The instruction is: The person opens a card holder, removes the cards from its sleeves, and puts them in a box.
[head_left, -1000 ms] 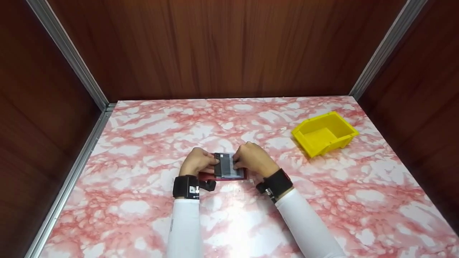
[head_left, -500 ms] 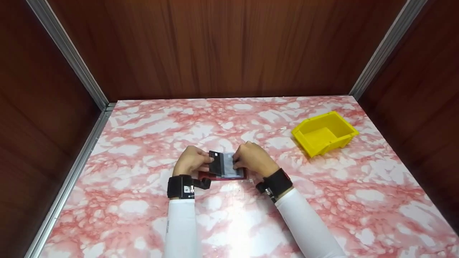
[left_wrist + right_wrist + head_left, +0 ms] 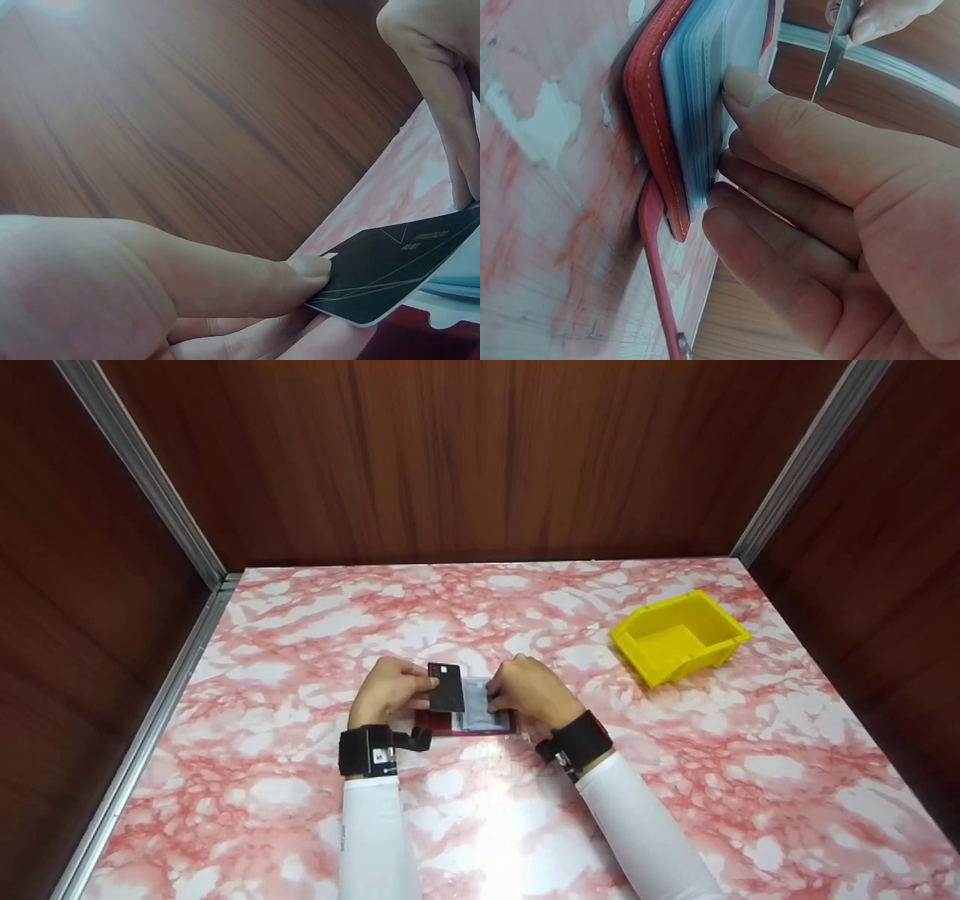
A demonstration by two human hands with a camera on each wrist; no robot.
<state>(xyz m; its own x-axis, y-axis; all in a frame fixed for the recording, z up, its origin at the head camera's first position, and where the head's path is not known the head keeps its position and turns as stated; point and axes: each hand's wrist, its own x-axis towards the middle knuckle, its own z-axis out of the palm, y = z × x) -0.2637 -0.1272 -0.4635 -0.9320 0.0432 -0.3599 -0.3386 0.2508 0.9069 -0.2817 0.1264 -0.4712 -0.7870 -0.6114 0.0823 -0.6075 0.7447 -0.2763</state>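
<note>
Between its thumb and fingers, my left hand (image 3: pixel 386 691) pinches a black bank card (image 3: pixel 448 690) by the left edge. The card is raised over a red card holder (image 3: pixel 646 90) that lies opened out on the table. Clear plastic sleeves (image 3: pixel 694 97) are stacked inside the holder. At their right edge my right hand (image 3: pixel 534 688) grips the sleeves, thumb on the face and curled fingers beside the edge. The left wrist view shows thin lines and small print on the card (image 3: pixel 397 262). A red strap (image 3: pixel 660 277) with a metal snap sticks out from the holder.
A yellow plastic bin (image 3: pixel 649 656) stands at the right on the pink-and-white marbled table (image 3: pixel 300 637). Dark wood-grain panels (image 3: pixel 465 457) with metal corner rails enclose the back and sides.
My left hand has drawn the black card up and left out of the clear sleeve, so the card is now free above the holder. The right hand has stayed in place.
</note>
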